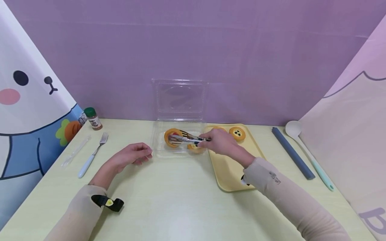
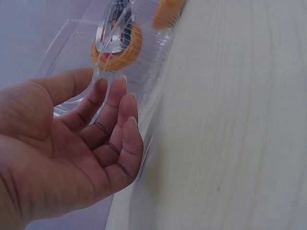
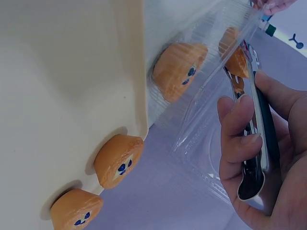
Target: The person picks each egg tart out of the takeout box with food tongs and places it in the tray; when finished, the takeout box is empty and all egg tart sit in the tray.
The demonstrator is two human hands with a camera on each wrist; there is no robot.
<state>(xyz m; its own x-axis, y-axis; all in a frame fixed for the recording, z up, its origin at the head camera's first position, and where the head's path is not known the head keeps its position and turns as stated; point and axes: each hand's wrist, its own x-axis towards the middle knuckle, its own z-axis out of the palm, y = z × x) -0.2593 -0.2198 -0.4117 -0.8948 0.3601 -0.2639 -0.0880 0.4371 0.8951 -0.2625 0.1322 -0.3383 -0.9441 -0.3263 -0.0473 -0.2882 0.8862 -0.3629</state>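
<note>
My right hand [image 1: 221, 142] grips metal food tongs [image 3: 261, 129] with slotted ends. Between the tong ends is a round tart [image 1: 172, 137] with a golden crust and something red in its middle. This tart is over the left part of a clear plastic container [image 1: 179, 78], whose lid stands raised at the back. A second tart [image 3: 180, 72], with dark blue dots on top, lies in the container's right part, partly covered by the tongs in the head view. At the container's left front edge, my left hand [image 2: 81, 134] pinches the rim between thumb and forefinger, other fingers loosely bent.
A yellow tray [image 1: 230, 170] to the right bears two tarts [image 1: 237, 134] at its back. Beyond it lie a dark blue stick [image 1: 292, 153] and a spoon [image 1: 310, 154]. Toward the left are a fork [image 1: 93, 156], a clear wrapped strip [image 1: 75, 152] and a green-capped jar [image 1: 93, 118].
</note>
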